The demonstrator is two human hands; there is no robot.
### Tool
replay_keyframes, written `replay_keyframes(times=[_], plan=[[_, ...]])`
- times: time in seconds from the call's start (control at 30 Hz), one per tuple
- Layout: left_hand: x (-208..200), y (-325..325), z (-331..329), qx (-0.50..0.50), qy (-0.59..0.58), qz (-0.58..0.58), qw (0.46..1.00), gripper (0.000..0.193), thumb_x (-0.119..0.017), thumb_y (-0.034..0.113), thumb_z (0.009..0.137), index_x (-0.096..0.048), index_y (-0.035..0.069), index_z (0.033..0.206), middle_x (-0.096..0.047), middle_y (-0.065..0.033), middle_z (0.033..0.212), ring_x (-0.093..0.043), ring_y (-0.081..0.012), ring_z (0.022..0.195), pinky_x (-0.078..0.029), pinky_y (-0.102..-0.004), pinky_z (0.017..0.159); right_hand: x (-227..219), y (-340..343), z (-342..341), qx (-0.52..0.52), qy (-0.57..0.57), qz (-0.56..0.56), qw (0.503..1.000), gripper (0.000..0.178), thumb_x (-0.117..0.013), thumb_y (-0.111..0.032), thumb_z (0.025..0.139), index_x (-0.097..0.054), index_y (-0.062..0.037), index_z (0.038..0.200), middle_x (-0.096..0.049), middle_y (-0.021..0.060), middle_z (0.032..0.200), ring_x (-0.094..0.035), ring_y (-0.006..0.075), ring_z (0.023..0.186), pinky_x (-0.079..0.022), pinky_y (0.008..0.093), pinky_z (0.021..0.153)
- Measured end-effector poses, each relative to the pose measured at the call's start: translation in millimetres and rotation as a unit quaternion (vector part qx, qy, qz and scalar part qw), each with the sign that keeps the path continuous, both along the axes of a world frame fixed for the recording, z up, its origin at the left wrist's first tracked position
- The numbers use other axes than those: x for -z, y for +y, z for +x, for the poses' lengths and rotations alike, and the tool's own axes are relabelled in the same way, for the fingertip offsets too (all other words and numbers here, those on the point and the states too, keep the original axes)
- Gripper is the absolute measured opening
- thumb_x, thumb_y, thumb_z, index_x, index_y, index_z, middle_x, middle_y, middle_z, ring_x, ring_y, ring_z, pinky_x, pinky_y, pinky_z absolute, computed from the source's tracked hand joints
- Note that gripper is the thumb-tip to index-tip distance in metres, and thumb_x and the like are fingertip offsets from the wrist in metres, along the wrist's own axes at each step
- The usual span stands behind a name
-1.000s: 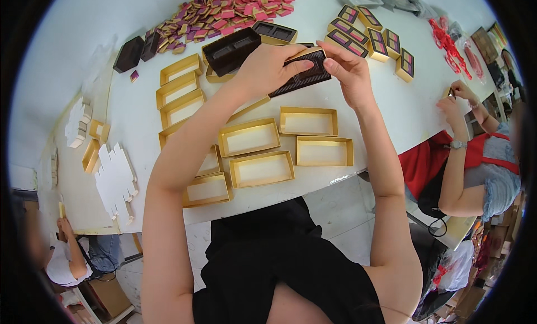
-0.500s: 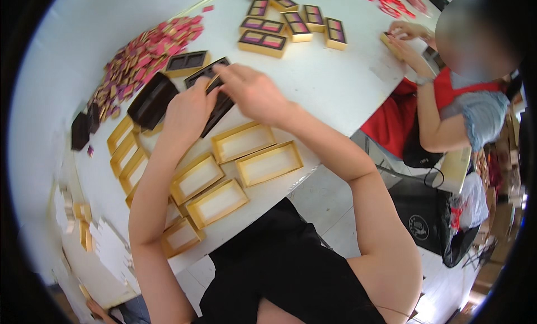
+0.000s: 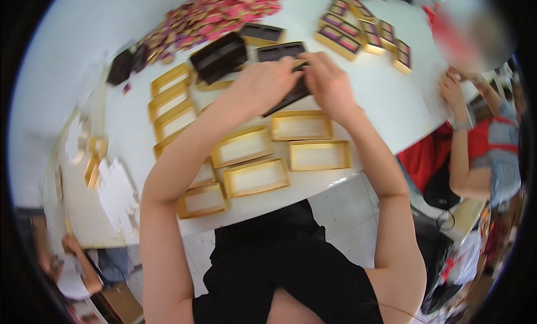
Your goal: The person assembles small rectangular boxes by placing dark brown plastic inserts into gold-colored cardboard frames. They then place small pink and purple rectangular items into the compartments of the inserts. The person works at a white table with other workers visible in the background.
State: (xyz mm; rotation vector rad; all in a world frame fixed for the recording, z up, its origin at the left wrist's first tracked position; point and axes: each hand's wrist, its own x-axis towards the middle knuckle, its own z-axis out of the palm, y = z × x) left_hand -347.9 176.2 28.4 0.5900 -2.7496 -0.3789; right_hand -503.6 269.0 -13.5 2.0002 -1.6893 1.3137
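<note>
My left hand (image 3: 273, 82) and my right hand (image 3: 330, 86) meet over the table, fingers closed and fingertips together. Between the fingertips shows a narrow gold-edged piece (image 3: 302, 63), mostly covered by the fingers, so its full shape is hidden. Directly below the hands lies a dark plastic tray (image 3: 288, 98), partly hidden. Another dark tray with recesses (image 3: 279, 51) sits just beyond the fingers. To the left stands a stack of dark trays (image 3: 219, 58), beside a gold box with a dark insert (image 3: 260, 33).
Empty gold boxes (image 3: 257, 177) stand nearer me and to the left. A heap of pink, purple and gold squares (image 3: 224, 13) spreads along the back. Filled gold boxes (image 3: 341, 41) are grouped at far right. A co-worker's hands (image 3: 456, 89) are at the right table edge.
The view has turned, so the table and its contents appear shifted to the right. Both my hands stay together at the dark trays, with the fingers slightly rearranged.
</note>
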Motion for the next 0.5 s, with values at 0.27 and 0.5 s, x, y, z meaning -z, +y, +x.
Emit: replay_keyframes(times=[0.27,0.5], plan=[[-12,-100,78,-0.095,0.11,-0.303,0.942,0.049,-0.074,0.04,0.082,-0.065,0.002,0.111,-0.06,-0.0164,0.124,-0.056,-0.036,0.112,-0.046,-0.0439,0.094,15,-6,-27,0.165,0.205,0.297,0.918,0.012,-0.059,-0.009,0.082,-0.068,-0.0035,0.076,-0.068,0.0164,0.081,-0.069,0.0328,0.076,-0.056,0.0432,0.068],[-8,-99,86,-0.13,-0.025,0.037,0.991,0.058,-0.079,0.034,0.076,-0.055,0.008,0.122,-0.058,-0.0219,0.13,-0.053,-0.0384,0.125,-0.044,-0.043,0.099,16,-14,-6,0.184,0.061,0.289,0.937,0.011,-0.059,-0.011,0.081,-0.061,0.0001,0.082,-0.068,0.0189,0.074,-0.069,0.0361,0.069,-0.056,0.0447,0.061]])
